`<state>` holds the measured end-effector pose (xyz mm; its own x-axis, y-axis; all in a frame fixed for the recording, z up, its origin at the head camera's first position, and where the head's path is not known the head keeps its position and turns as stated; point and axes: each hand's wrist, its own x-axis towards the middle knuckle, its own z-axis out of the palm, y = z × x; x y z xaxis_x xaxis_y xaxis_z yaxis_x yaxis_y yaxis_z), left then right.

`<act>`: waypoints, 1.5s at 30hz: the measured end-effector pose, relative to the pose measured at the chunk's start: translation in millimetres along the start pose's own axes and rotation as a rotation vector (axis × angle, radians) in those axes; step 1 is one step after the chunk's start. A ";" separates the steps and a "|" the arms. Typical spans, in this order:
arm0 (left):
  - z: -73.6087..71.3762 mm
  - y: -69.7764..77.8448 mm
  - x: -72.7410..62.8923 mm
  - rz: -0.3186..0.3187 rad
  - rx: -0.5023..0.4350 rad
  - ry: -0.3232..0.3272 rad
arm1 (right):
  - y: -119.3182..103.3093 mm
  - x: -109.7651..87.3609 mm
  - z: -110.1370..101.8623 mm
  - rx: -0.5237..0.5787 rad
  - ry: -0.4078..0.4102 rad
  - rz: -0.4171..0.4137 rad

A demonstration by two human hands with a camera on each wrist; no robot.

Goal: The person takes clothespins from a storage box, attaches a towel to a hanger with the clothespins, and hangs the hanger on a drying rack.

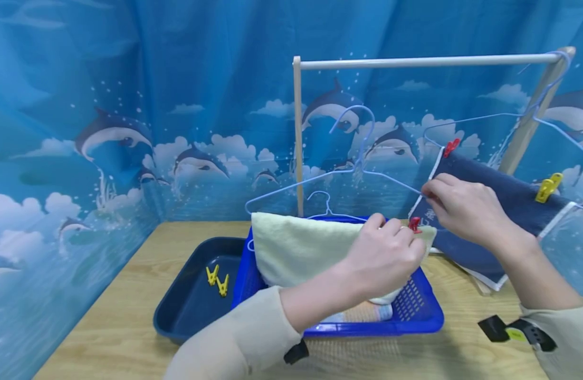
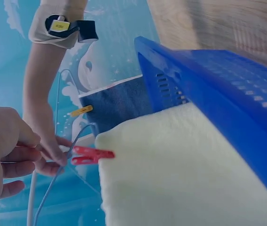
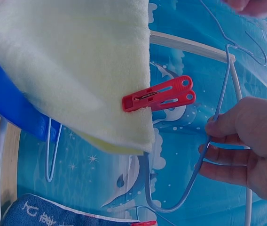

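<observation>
A pale yellow towel point(image 1: 305, 245) hangs folded over the lower bar of a blue wire hanger point(image 1: 315, 179). One red clothespin point(image 3: 157, 95) grips the towel near its right end. My right hand point(image 1: 467, 211) pinches the hanger's right arm between thumb and fingers, just beyond the clothespin. My left hand point(image 1: 386, 253) is in front of the towel in the head view, beside the clothespin. Seen from the left wrist, its fingers point(image 2: 18, 169) are loosely bent with nothing between them.
Below the towel stands a blue basket point(image 1: 421, 311) containing cloth. A dark tray point(image 1: 191, 311) at left holds yellow clothespins point(image 1: 217, 279). Behind is a rack with a white rail point(image 1: 429, 61). At right, a dark blue towel point(image 1: 495, 206) hangs clipped to another hanger.
</observation>
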<state>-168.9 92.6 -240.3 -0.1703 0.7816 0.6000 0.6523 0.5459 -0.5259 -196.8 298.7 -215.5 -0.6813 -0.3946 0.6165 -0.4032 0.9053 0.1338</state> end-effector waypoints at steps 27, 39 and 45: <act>-10.7 -84.0 -78.0 -0.295 -0.189 0.224 | -1.4 -0.5 -1.9 -0.005 -0.023 0.023; -16.3 -122.3 -118.7 -0.480 -0.140 0.281 | -0.2 -2.8 -3.2 -0.005 -0.039 0.039; -11.3 -138.3 -145.3 -0.547 -0.129 0.243 | 0.3 -3.4 -3.2 -0.004 -0.047 0.043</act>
<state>-226.0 -99.8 -247.9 -0.3419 0.2987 0.8910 0.6045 0.7959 -0.0349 -192.7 300.8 -215.1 -0.7260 -0.3626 0.5843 -0.3710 0.9220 0.1112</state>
